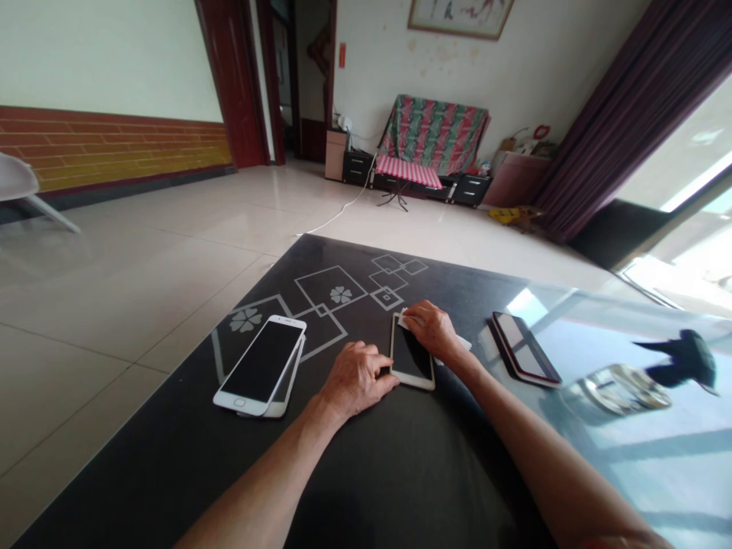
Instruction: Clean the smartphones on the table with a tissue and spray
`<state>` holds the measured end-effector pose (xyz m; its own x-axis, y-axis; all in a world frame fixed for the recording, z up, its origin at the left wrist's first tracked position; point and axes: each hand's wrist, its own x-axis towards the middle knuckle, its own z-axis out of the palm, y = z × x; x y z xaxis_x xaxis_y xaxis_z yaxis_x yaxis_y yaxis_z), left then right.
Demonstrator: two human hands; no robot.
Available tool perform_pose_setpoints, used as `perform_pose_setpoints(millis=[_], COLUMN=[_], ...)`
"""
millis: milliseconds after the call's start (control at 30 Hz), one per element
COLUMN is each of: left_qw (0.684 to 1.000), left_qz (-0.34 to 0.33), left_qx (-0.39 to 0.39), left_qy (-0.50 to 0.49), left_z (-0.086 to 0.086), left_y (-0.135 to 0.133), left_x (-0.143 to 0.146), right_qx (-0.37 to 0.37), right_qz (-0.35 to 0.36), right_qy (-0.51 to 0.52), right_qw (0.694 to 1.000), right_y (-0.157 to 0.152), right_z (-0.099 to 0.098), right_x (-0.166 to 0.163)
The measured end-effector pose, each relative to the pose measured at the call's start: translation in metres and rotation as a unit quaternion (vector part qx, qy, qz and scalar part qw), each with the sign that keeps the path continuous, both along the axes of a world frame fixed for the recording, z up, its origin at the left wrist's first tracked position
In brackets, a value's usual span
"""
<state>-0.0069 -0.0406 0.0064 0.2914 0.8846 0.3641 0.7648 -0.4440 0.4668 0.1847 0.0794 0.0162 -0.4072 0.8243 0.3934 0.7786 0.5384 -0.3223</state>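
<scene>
A phone point(412, 354) with a dark screen and pale frame lies flat on the black table point(457, 465). My left hand point(357, 377) is closed at its lower left edge, with thumb and fingertips holding the frame. My right hand point(431, 329) presses a white tissue point(462, 342) onto the upper part of the screen; much of the tissue is hidden under the fingers. To the left, a white phone point(260, 364) rests partly on top of another pale phone point(284, 389). On the right lies a dark phone with a reddish edge point(524, 347).
A clear container with a black spray-type top point(686, 362) stands at the table's right. Window light glares on that side. Beyond the table are a small pink-striped table point(409, 171), a cloth-covered object point(435, 133) and a white chair point(17, 179).
</scene>
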Motion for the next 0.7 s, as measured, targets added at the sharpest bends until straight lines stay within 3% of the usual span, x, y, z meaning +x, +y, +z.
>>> perform_pose_setpoints(millis=[67,267,367,433,567,700], left_qw=[1.0,1.0,1.0,1.0,1.0,1.0], left_qz=[-0.001,-0.003,0.0,-0.001,-0.002,-0.002], left_qx=[-0.001,-0.007,-0.012,-0.012,-0.008,-0.005], left_qy=[0.0,-0.003,-0.004,-0.004,0.0,-0.004], left_z=[-0.001,0.003,0.005,0.005,0.001,0.001], left_y=[0.0,0.0,0.0,0.0,0.0,0.0], left_x=[0.0,0.0,0.0,0.001,0.0,0.0], right_qx=[-0.013,-0.082,-0.079,-0.05,0.01,0.014], right_qz=[0.0,-0.105,-0.142,-0.126,-0.022,0.017], right_qy=[-0.012,-0.128,-0.144,-0.134,-0.123,-0.131], right_qw=[1.0,0.983,0.976,0.982,0.992,0.991], right_y=[0.0,0.004,0.004,0.001,-0.013,-0.021], right_z=[0.003,0.018,0.018,0.014,0.01,0.014], right_x=[0.0,0.024,0.029,0.024,0.002,-0.009])
